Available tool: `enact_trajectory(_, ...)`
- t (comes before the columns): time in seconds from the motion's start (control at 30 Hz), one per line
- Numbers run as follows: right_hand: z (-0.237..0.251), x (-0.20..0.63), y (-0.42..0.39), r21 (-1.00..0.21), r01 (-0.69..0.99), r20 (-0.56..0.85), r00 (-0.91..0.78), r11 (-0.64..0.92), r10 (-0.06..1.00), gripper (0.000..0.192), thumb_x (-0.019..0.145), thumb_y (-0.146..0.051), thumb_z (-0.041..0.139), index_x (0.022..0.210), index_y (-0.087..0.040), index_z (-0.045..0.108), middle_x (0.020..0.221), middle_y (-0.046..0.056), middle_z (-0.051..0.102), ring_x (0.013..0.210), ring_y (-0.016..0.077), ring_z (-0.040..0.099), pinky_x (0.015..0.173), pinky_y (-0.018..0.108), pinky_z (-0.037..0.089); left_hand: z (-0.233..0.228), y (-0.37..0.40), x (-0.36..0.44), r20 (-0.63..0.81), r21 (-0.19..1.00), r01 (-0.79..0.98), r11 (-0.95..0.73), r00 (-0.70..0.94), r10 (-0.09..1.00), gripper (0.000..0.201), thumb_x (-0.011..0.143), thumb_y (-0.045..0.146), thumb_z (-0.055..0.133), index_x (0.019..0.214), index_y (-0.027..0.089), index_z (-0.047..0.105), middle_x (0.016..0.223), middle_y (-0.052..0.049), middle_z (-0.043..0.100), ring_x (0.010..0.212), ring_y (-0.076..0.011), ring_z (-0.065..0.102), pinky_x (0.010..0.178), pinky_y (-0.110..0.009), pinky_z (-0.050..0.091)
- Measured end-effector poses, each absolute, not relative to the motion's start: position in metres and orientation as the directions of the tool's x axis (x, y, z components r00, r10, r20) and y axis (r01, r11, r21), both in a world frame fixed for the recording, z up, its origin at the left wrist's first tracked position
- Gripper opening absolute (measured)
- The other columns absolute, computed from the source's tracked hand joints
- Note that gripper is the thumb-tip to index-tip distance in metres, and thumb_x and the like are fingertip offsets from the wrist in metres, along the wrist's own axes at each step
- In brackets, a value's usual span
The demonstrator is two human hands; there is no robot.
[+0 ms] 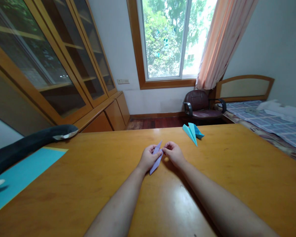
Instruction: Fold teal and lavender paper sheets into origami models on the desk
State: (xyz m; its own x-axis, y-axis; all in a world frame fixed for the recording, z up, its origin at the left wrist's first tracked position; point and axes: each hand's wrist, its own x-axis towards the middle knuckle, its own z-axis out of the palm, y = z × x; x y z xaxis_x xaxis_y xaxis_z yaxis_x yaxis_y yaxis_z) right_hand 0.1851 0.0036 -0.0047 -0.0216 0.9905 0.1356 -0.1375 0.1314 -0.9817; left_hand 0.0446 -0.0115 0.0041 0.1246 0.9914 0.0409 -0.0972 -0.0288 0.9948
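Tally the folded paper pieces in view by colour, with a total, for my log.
Purple folded paper, held in the left hand: 1
Light blue paper plane, on the table: 1
Darker blue folded paper, beside the plane: 1
Total: 3

Matt paper on glossy wood.
Purple folded piece (156, 165): paper, matt, smooth faces. Light-blue plane (191, 133) and blue folded piece (199, 133) beside it: also paper, matt, creased. Desk (101, 184): wood, smooth, varnished look, strong glare patch. Blue sheet (22, 176) at left: smooth, matt, paper or card, can't tell which. Dark plush (22, 146): looks like soft cloth, matt. Cabinet (122, 107): wood, satin, with reflective glass panes (60, 95). Window frame (136, 46): wood, satin. Curtain (227, 33): cloth, soft folds, faint sheen. Chair (197, 98): smooth, leather-like, slight shine; armrests (188, 108) look hard plastic. Bedspread (244, 112): cloth, matt. Floor (160, 123): wood, polished look. Wall (113, 39): smooth, matt.
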Motion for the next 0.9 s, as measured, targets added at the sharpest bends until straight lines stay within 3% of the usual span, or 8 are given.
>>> enact_trajectory(0.23, -0.0029, 0.1834, 0.0017, -0.973, -0.204, 0.114, -0.039, 0.103, 0.993, 0.017, 0.055, -0.019, 0.066, 0.067, -0.019, 0.054, 0.056, -0.006, 0.052, 0.053, 0.0104, 0.047, 0.053, 0.023, 0.036, 0.0094, -0.0129, 0.0462, -0.016, 0.974, -0.222, 0.050, 0.151, 0.988, 0.036, 0.057, 0.028, 0.080, 0.085, 0.014, 0.062, 0.072, 0.000, 0.067, 0.060, -0.0110, 0.058, 0.058, -0.021, 0.042)
enact_trajectory(0.57, 0.0013, 0.1825, -0.0009, -0.970, -0.229, 0.101, -0.081, 0.080, 0.992, 0.012, 0.055, -0.019, 0.061, 0.063, -0.019, 0.053, 0.053, -0.007, 0.049, 0.051, 0.0090, 0.042, 0.051, 0.022, 0.032, 0.0083, -0.0133, 0.0460, -0.031, 0.969, -0.237, 0.070, 0.167, 0.986, 0.036, 0.057, 0.024, 0.079, 0.087, 0.014, 0.061, 0.072, -0.001, 0.069, 0.058, -0.0102, 0.060, 0.056, -0.020, 0.043)
enact_trajectory(0.73, 0.0024, 0.1809, -0.0007, -0.961, -0.269, 0.086, -0.063, 0.067, 0.994, 0.020, 0.064, -0.035, 0.065, 0.069, -0.020, 0.052, 0.054, -0.006, 0.049, 0.050, 0.0093, 0.044, 0.051, 0.023, 0.035, 0.0080, -0.0124, 0.0448, -0.054, 0.948, -0.301, 0.101, 0.162, 0.985, 0.042, 0.055, 0.025, 0.082, 0.089, 0.014, 0.059, 0.075, -0.002, 0.070, 0.061, -0.0119, 0.062, 0.059, -0.022, 0.045)
enact_trajectory(0.9, 0.0001, 0.1797, -0.0005, -0.968, -0.250, 0.042, -0.114, 0.012, 0.993, 0.037, 0.066, -0.053, 0.065, 0.067, -0.020, 0.050, 0.058, -0.003, 0.054, 0.051, 0.0099, 0.048, 0.048, 0.022, 0.037, 0.0039, -0.0064, 0.0401, -0.059, 0.910, -0.409, 0.071, 0.041, 0.997, 0.047, 0.053, 0.026, 0.084, 0.090, 0.015, 0.056, 0.075, -0.001, 0.069, 0.060, -0.0115, 0.062, 0.060, -0.022, 0.046)
